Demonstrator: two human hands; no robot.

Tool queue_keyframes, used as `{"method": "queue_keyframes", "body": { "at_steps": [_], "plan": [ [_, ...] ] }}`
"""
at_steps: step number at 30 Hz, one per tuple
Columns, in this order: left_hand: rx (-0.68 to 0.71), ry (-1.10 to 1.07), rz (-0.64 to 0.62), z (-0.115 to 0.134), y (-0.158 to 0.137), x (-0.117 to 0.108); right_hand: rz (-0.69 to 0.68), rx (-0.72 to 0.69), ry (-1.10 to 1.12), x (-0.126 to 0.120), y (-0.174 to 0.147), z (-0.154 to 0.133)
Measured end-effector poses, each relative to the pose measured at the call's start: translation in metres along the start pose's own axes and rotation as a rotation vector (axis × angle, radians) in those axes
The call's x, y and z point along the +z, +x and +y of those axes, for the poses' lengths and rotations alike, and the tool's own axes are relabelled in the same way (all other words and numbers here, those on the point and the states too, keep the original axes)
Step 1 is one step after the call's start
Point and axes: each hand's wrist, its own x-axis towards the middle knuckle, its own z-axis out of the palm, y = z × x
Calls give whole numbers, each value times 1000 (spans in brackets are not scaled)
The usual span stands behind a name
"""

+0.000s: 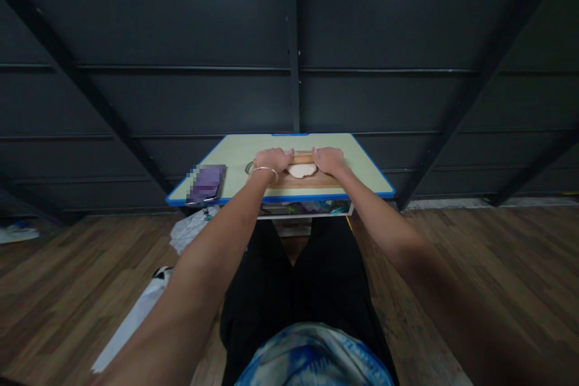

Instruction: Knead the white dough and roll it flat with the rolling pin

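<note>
My left hand (274,160) and my right hand (328,160) are closed around the two ends of a wooden rolling pin (303,158). The pin lies crosswise over the far part of a flattened piece of pale dough (302,170), which shows between my hands. Under the dough is a wooden board (312,181) near the table's front edge. A thin bracelet circles my left wrist. Just left of that hand, a metal ring-shaped thing (248,167) is partly hidden.
The small pale table (239,148) has a blue edge and a shelf (307,208) of things beneath. A purple pouch-like item (210,182) lies at its left. A white bag (187,230) hangs below. Behind stands a dark panelled wall (203,96).
</note>
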Motion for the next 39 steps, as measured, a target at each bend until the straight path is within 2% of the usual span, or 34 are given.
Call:
{"method": "queue_keyframes", "body": {
  "at_steps": [6, 30, 39],
  "plan": [
    [35, -16, -43, -6, 10, 2, -9, -7, 1, 1, 4, 1],
    [81, -4, 19, -11, 20, 9, -76, 6, 40, 2, 20, 4],
    [9, -9, 12, -9, 27, 11, -91, -1, 57, 3, 23, 4]
  ]
}}
